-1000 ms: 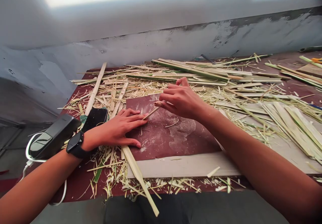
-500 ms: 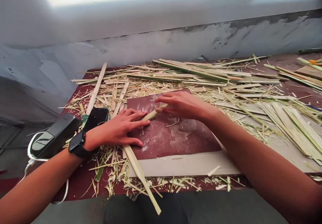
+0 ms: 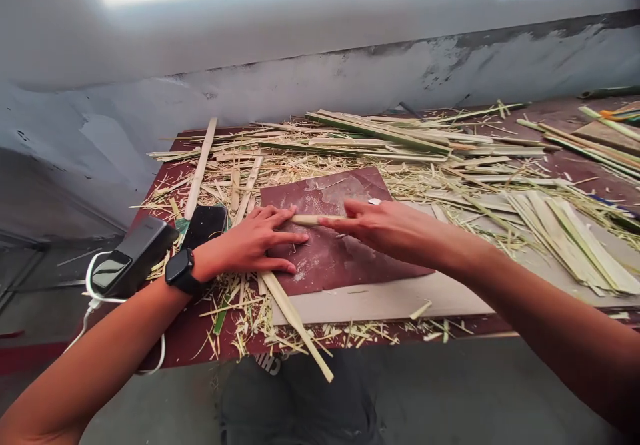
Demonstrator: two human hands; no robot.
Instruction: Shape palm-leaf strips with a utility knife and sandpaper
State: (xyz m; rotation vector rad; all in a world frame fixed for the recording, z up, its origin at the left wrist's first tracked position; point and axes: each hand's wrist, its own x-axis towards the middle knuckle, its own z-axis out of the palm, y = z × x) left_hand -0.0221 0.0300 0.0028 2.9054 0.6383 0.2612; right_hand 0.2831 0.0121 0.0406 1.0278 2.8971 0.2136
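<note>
My left hand lies low over a dark red, dust-marked sheet, fingers spread and pressing down on a pale bamboo strip. A length of pale strip comes out below that palm and reaches past the table's front edge; my hand hides whether both lengths are one piece. To the right, my right hand has its fingers closed on the strip's other end, index finger stretched along it. A small white bit shows by its knuckles.
Bamboo strips and shavings cover the table's back. More flat strips lie on pale board at right. Near my left wrist are a black phone and a dark device with a white cable. A wall stands behind.
My right hand has shifted slightly right and down and its fingers have closed more around the strip. The strip between my hands now lies nearly level. The camera view has shifted a little.
</note>
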